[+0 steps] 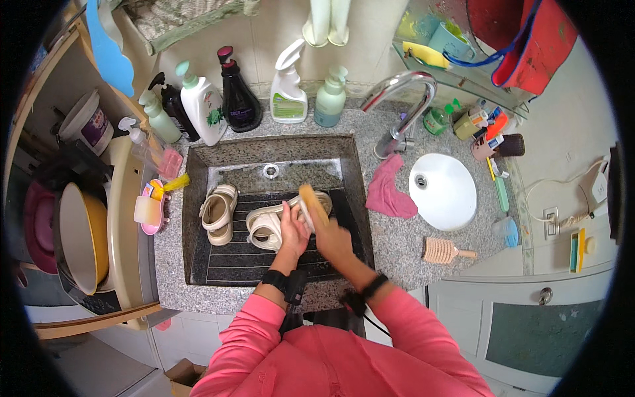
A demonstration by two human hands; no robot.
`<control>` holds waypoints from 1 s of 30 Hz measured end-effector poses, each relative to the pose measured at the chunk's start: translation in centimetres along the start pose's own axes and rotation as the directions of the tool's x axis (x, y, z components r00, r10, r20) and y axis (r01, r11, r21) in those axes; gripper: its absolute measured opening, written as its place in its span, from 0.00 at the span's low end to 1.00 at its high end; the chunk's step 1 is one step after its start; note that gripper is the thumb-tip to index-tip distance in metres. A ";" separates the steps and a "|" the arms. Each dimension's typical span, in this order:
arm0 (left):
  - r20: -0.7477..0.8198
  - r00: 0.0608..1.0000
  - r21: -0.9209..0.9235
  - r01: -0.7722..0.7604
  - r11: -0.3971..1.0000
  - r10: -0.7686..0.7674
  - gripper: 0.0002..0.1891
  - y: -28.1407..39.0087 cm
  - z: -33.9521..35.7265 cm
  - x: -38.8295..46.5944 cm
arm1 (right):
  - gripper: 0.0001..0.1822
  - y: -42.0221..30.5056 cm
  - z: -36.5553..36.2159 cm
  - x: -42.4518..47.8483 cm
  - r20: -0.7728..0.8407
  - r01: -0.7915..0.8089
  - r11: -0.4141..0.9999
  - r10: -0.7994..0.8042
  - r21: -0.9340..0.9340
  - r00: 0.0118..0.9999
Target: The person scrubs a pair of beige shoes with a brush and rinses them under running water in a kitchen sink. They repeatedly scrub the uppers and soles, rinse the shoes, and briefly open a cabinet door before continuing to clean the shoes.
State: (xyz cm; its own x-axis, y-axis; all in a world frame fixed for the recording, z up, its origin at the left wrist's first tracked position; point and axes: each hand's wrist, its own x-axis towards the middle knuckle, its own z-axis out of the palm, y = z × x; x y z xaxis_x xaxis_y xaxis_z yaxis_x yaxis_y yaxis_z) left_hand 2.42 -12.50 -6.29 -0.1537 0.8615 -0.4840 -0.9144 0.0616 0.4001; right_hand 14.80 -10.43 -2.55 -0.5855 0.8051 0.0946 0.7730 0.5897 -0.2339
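Note:
My right hand (334, 244) grips a yellowish scrubbing brush (313, 204) by its long back. The brush lies against a cream shoe (264, 223) with a strap, which my left hand (294, 231) holds from the near side. Part of that shoe is hidden behind the brush and both hands. To the left stands the matching cream shoe (218, 214), apart from my hands. Both shoes are on the black ridged washboard slope (233, 263) of a stone sink (364, 238). At the sink's far end, a round metal drain (271, 171) is visible on the wet bottom.
Pump and spray bottles (240, 97) line the back ledge. A chrome faucet (397, 141) rises at the right rear, near a pink cloth (392, 191), a small white basin (446, 198) and a hairbrush (444, 250). A pink soap dish (151, 213) sits by the left rim.

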 end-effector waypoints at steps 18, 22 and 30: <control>0.122 0.992 -0.031 0.019 0.999 -0.015 0.37 2.5 1.2 -0.9 | 0.29 0.3 -3.1 2.5 0.035 -0.060 0.978 0.054 0.199 0.998; 0.159 0.987 -0.069 -0.008 0.998 0.019 0.36 3.7 1.3 -0.2 | 0.35 -1.9 -2.8 -3.2 0.073 0.085 0.995 -0.089 0.052 0.993; 0.136 0.988 -0.007 0.074 0.997 -0.073 0.38 2.2 1.7 -0.6 | 0.34 -0.9 -1.9 2.5 -0.046 -0.011 1.000 0.012 0.022 0.999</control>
State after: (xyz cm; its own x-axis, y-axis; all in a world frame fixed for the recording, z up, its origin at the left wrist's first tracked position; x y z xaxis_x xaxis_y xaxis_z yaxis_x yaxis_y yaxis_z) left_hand 1.17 -12.07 -3.83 -0.0344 0.9154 -0.4011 -0.9258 0.1220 0.3578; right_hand 13.11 -8.87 -0.27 -0.5647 0.8141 0.1358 0.7737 0.5794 -0.2564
